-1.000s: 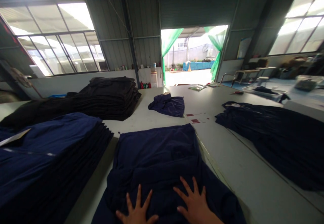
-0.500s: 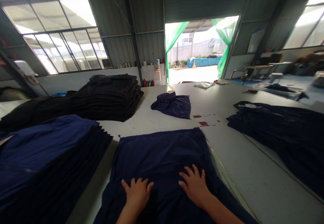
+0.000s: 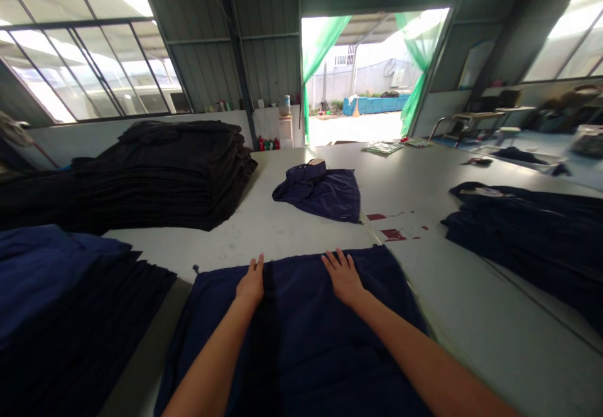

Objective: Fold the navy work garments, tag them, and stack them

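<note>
A dark navy garment (image 3: 311, 329) lies spread out on the pale table in front of me. My left hand (image 3: 251, 284) rests on it near the far edge, fingers stretched forward. To its right, my right hand (image 3: 343, 277) lies flat on the cloth by the same edge, its fingers spread. Neither hand grips the fabric. Beyond the garment, a smaller bundled navy piece (image 3: 325, 191) with a light tag-like patch on top sits on the table.
A tall stack of black garments (image 3: 179, 178) stands at the back left, with a navy stack (image 3: 61, 291) nearer. Navy garments (image 3: 532, 228) lie on the right. Flat plastic packets (image 3: 384, 147) rest at the table's (image 3: 471, 291) far end, before an open doorway with green curtains (image 3: 325, 53).
Both hands have slid forward over the garment to its far edge. The left hand's fingers are closer together than before. My view has shifted a little.
</note>
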Demonstrator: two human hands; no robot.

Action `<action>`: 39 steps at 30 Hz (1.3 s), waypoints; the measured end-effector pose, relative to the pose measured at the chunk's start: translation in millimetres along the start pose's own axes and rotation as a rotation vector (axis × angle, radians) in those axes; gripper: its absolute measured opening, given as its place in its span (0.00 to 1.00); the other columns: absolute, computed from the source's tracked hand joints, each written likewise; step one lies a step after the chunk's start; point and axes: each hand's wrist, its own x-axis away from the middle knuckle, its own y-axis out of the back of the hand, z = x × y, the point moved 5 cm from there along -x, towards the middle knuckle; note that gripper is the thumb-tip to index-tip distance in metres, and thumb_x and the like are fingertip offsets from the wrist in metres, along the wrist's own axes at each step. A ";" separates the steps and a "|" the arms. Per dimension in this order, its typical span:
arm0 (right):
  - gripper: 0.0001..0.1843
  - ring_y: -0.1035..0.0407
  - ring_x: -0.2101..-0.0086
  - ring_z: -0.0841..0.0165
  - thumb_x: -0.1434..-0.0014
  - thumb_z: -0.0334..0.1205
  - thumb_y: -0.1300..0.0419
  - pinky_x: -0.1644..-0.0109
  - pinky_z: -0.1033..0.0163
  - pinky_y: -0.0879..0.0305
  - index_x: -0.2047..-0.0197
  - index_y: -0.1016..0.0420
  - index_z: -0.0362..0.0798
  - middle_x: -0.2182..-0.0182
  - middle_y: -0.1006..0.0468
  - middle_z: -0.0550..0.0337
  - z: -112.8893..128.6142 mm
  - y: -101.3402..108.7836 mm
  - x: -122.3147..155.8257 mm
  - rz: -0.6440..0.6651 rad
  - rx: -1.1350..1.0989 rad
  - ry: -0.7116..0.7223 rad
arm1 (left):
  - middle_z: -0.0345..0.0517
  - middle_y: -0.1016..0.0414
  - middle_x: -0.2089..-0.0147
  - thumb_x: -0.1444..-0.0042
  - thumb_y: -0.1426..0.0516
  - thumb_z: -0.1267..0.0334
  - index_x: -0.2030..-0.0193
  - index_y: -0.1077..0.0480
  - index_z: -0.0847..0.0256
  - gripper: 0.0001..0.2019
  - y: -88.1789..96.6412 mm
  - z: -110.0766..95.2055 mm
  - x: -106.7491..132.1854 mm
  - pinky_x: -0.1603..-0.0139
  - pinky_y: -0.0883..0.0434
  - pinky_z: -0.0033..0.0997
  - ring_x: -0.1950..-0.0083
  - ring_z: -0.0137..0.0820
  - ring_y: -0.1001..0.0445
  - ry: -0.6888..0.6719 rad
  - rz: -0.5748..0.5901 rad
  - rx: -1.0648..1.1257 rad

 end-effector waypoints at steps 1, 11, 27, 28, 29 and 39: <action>0.36 0.62 0.39 0.57 0.48 0.23 0.57 0.39 0.44 0.66 0.36 0.55 0.48 0.37 0.51 0.55 -3.2 1.7 -7.3 0.010 0.022 -0.014 | 0.57 0.53 0.34 0.54 0.56 0.81 0.34 0.64 0.57 0.39 1.2 1.2 -6.4 0.57 0.32 0.32 0.51 0.34 0.29 0.010 0.008 -0.014; 0.16 0.36 0.55 0.63 0.50 0.30 0.48 0.54 0.61 0.44 0.56 0.32 0.46 0.57 0.28 0.51 11.0 58.1 42.0 0.068 0.050 0.126 | 0.49 0.31 0.50 0.48 0.56 0.74 0.60 0.31 0.60 0.16 32.8 -0.3 70.1 0.41 0.52 0.48 0.40 0.39 0.44 -0.144 -0.197 -0.115; 0.19 0.30 0.68 0.66 0.56 0.22 0.51 0.61 0.61 0.46 0.61 0.33 0.47 0.69 0.24 0.54 36.5 133.0 304.8 0.155 0.097 0.302 | 0.45 0.26 0.63 0.56 0.57 0.82 0.60 0.34 0.57 0.22 69.2 28.3 333.0 0.52 0.49 0.41 0.55 0.36 0.33 -0.109 0.022 -0.233; 0.20 0.30 0.67 0.65 0.57 0.22 0.50 0.60 0.61 0.45 0.60 0.33 0.47 0.69 0.23 0.54 39.0 126.3 317.9 0.182 0.090 0.307 | 0.44 0.26 0.62 0.57 0.57 0.82 0.58 0.34 0.57 0.24 58.7 30.2 344.9 0.51 0.49 0.42 0.55 0.36 0.33 -0.117 0.046 -0.223; 0.22 0.30 0.67 0.64 0.58 0.23 0.50 0.59 0.60 0.45 0.59 0.33 0.47 0.69 0.23 0.54 41.2 118.6 329.8 0.205 0.085 0.313 | 0.43 0.26 0.62 0.58 0.56 0.82 0.56 0.35 0.56 0.25 48.1 31.9 355.9 0.50 0.49 0.43 0.54 0.36 0.33 -0.133 0.064 -0.204; 0.38 0.31 0.58 0.54 0.62 0.25 0.45 0.51 0.46 0.42 0.44 0.39 0.51 0.55 0.26 0.48 43.5 13.3 405.7 0.357 0.172 0.197 | 0.42 0.27 0.54 0.66 0.48 0.70 0.52 0.35 0.52 0.28 -31.7 31.7 427.0 0.41 0.55 0.54 0.49 0.39 0.33 -0.178 0.322 0.027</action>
